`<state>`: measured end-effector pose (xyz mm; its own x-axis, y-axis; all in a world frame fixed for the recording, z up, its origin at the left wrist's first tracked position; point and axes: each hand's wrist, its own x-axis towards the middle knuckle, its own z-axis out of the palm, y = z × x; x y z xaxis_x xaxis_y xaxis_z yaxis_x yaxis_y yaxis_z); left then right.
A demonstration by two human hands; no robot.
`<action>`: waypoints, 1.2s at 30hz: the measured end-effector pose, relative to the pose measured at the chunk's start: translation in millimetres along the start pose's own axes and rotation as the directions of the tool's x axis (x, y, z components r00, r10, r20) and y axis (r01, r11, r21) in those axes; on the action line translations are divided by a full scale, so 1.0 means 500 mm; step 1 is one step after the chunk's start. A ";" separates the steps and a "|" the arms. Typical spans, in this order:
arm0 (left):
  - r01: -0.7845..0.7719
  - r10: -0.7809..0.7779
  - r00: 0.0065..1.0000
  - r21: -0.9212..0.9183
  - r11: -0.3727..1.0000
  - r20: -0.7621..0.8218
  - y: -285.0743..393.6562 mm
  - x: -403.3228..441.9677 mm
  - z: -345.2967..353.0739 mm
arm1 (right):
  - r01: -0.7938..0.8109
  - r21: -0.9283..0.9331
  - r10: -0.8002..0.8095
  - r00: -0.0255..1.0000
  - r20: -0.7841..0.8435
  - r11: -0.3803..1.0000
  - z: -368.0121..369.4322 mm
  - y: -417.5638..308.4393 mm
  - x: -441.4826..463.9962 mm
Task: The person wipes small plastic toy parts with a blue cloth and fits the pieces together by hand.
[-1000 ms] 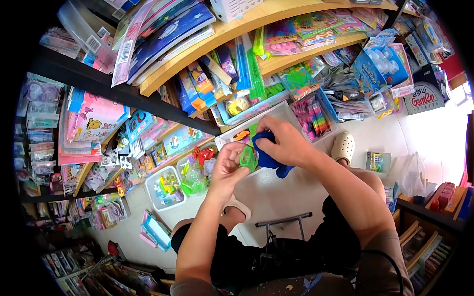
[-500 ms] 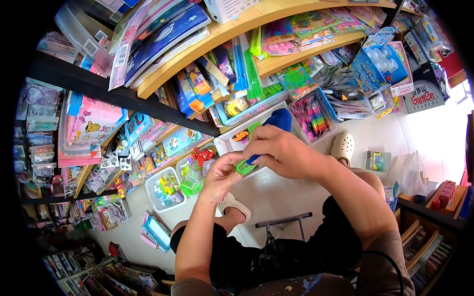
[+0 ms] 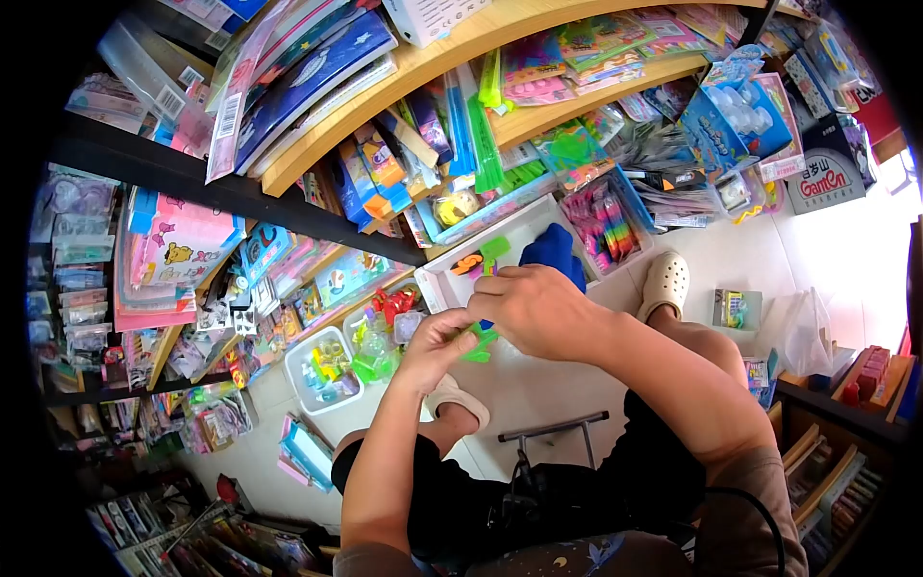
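My left hand is closed, thumb and fingers pinching a small green-and-blue plastic piece near its lower end. Against it from the other side, my right hand has its fingers closed on the same piece and covers most of it. The exact kind of the piece cannot be made out. Just above the right fingers shows a flat bright green part; whether it joins the held piece is hidden. A dark blue object lies behind the right hand, in a white tray with an orange-and-black item.
A white bin of small toys stands left of the hands, near green and red toys. Rainbow-coloured packs fill a bin at right. Wooden shelves overhang the tray. A metal stand sits between the legs.
The right hand has moved slightly down and now covers more of the piece. The green part above it and the dark blue object show more. The lower green end has turned.
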<state>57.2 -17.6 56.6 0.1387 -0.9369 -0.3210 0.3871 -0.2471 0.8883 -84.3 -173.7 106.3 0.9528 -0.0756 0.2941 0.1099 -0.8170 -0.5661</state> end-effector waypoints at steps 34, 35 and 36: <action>0.322 -0.306 0.946 0.172 0.931 -0.111 0.024 -0.003 0.009 | -0.752 0.605 0.590 0.620 0.517 0.260 0.097 0.038 -0.011; 0.314 -0.301 0.949 0.174 0.934 -0.097 0.022 -0.003 0.007 | -0.758 0.604 0.603 0.608 0.515 0.248 0.099 0.036 -0.011; 0.305 -0.294 0.952 0.174 0.936 -0.085 0.017 -0.002 0.005 | -0.766 0.590 0.602 0.604 0.523 0.256 0.103 0.035 -0.011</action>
<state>58.3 -19.2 65.3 0.0958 -0.7983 -0.5946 0.2462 -0.5598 0.7912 -73.3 -158.2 55.1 0.7893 -0.2382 -0.5660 -0.5349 0.1859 -0.8242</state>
